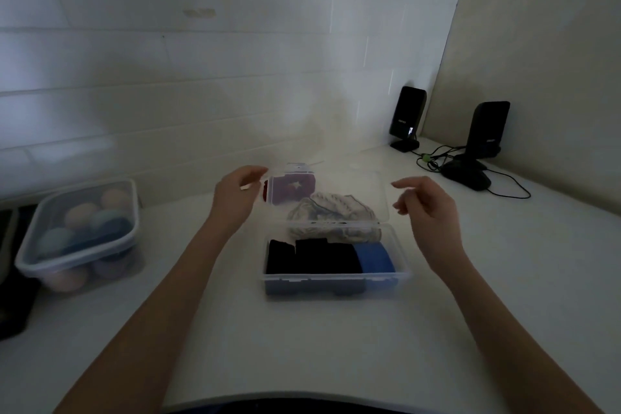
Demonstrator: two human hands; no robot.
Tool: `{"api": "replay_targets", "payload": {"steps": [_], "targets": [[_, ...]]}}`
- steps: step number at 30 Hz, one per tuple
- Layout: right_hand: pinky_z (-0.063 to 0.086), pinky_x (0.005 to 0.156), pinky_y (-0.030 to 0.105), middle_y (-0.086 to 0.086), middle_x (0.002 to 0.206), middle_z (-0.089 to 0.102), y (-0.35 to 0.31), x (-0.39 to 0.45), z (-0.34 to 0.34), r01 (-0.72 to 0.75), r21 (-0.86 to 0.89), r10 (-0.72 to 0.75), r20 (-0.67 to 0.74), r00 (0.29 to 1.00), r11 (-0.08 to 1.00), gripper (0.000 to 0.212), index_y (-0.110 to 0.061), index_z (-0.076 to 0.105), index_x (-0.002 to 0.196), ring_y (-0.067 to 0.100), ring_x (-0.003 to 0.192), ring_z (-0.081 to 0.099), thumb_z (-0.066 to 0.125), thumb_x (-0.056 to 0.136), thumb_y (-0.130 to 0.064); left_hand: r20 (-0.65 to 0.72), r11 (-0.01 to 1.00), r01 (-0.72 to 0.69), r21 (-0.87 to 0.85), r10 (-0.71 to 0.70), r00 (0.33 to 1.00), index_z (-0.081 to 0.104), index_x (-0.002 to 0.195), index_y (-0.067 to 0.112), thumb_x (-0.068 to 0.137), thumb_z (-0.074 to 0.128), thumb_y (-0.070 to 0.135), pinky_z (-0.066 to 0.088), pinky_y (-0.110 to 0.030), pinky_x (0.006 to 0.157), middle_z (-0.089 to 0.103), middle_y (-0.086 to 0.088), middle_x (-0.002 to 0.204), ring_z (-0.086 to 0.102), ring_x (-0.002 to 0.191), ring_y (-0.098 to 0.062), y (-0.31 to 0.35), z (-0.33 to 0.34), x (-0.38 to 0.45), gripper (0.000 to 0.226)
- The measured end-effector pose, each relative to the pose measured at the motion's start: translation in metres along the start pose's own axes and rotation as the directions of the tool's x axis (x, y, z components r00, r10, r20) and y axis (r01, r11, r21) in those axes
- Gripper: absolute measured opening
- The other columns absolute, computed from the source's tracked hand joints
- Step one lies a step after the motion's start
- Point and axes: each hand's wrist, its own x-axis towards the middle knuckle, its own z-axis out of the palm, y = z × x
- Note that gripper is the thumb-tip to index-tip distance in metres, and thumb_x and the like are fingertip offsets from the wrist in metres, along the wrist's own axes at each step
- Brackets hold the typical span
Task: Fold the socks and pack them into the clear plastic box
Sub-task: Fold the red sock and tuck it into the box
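Two bare forearms reach out over a white table (235, 329). Between the hands sits the clear box (336, 281), below and just nearer than both. It holds folded black socks (312, 257) on its left and middle, and a blue sock (374, 257) at its right end, nearest the right hand.

The right hand (428, 212) hovers just right of the box's raised lid (356, 191), fingers loosely curled and gripping nothing; whether the fingertips touch the lid's edge cannot be told.

The left hand (237, 197) is at the lid's upper left corner, thumb and fingers pinching that corner. The lid stands nearly upright from the box's far edge.

Seen through the lid, beyond both hands, a grey-white knitted sock (331, 212) lies against the back of the box, and a purple sock (294, 186) with a pale star mark lies just right of the left fingertips, with something red at its left edge.

Well left of the left hand stands a lidded tub (80, 235) filled with pastel balls. Far right of the right hand, two black speakers (484, 141) stand by the wall with tangled cables (433, 160). Each carries a small logo, too blurred to read.
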Motion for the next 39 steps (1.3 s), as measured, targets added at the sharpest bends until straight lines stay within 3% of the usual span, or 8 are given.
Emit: {"api": "replay_targets", "payload": {"steps": [7,12,17,21,29,32,36,39], "targets": [[0.049,0.062,0.018,0.000,0.079,0.062,0.023,-0.009,0.013,-0.080,0.024,0.080,0.013,0.997,0.997,0.025,-0.017,0.066,0.095,0.002,0.068,0.056,0.048,0.090,0.000,0.412,0.975,-0.102,0.197,0.011,0.911,0.052,0.124,0.033,0.073,0.067,0.055,0.046,-0.035,0.097,0.062,0.006,0.123,0.059,0.114,-0.018,-0.075,0.036,0.044,0.058],[0.049,0.063,0.012,0.005,0.104,0.062,0.025,-0.009,0.016,-0.108,0.045,0.103,0.109,0.989,0.993,0.024,-0.019,0.066,0.101,0.013,0.082,0.058,0.058,0.086,-0.002,0.274,0.815,-0.221,0.535,0.081,0.958,0.051,0.123,0.035,0.078,0.053,0.057,0.047,-0.037,0.096,0.058,0.010,0.126,0.058,0.113,-0.013,-0.100,0.045,0.054,0.050],[0.040,0.047,0.005,0.009,0.088,0.066,0.007,-0.011,0.016,-0.159,0.187,0.118,0.213,0.970,0.969,0.018,0.002,0.063,0.100,-0.005,0.052,0.058,0.049,0.090,0.007,-0.201,0.997,-0.052,0.049,0.061,0.978,0.067,0.095,0.011,0.087,0.059,0.027,0.049,-0.032,0.075,0.065,-0.007,0.091,0.059,0.082,-0.018,-0.027,0.025,0.027,0.020],[0.038,0.043,0.004,0.008,0.086,0.066,0.004,-0.013,0.015,-0.180,0.212,0.131,0.225,0.965,0.960,0.020,0.005,0.063,0.098,-0.007,0.044,0.055,0.045,0.091,0.009,-0.303,0.904,-0.042,-0.426,-0.099,0.948,0.062,0.087,0.013,0.091,0.054,0.018,0.047,-0.022,0.058,0.058,0.000,0.066,0.056,0.054,-0.005,0.020,0.000,0.011,0.010],[0.047,0.084,0.022,-0.005,0.104,0.057,0.006,-0.007,0.011,0.205,-0.317,-0.199,0.053,0.979,0.926,0.023,-0.023,0.066,0.088,0.011,0.099,0.055,0.058,0.085,-0.002,-0.029,0.782,0.013,-0.623,-0.039,0.999,0.061,0.079,0.011,0.093,0.050,0.010,0.029,-0.014,0.037,0.057,0.008,0.051,0.034,0.033,-0.004,0.081,-0.002,-0.026,0.017],[0.046,0.081,0.014,-0.008,0.102,0.060,-0.027,-0.003,0.018,0.325,-0.185,-0.310,0.103,0.945,0.928,0.020,-0.020,0.064,0.101,0.006,0.093,0.059,0.056,0.089,-0.007,0.137,0.775,0.094,-0.626,-0.010,0.991,0.060,0.073,0.009,0.092,0.049,0.008,0.027,-0.013,0.032,0.060,0.005,0.050,0.033,0.028,-0.003,0.102,0.006,-0.042,0.021],[0.055,0.078,0.018,-0.002,0.101,0.068,-0.070,-0.001,0.040,-0.198,0.194,0.083,0.479,0.874,0.961,0.028,-0.016,0.057,0.116,0.007,0.092,0.066,0.055,0.091,-0.028,0.317,0.789,0.165,-0.592,0.039,0.948,0.062,0.075,0.008,0.088,0.054,0.013,0.042,-0.018,0.045,0.057,0.003,0.049,0.042,0.035,-0.008,0.116,0.018,-0.057,0.016],[0.057,0.084,0.027,0.007,0.102,0.072,-0.067,0.000,0.051,-0.394,0.353,0.188,0.494,0.849,0.849,0.022,-0.015,0.067,0.103,0.017,0.097,0.069,0.061,0.086,-0.028,0.408,0.711,0.275,-0.647,0.019,0.913,0.064,0.074,0.012,0.080,0.060,0.020,0.052,-0.025,0.059,0.060,0.001,0.054,0.056,0.051,-0.012,0.114,0.023,-0.057,0.010]]}}
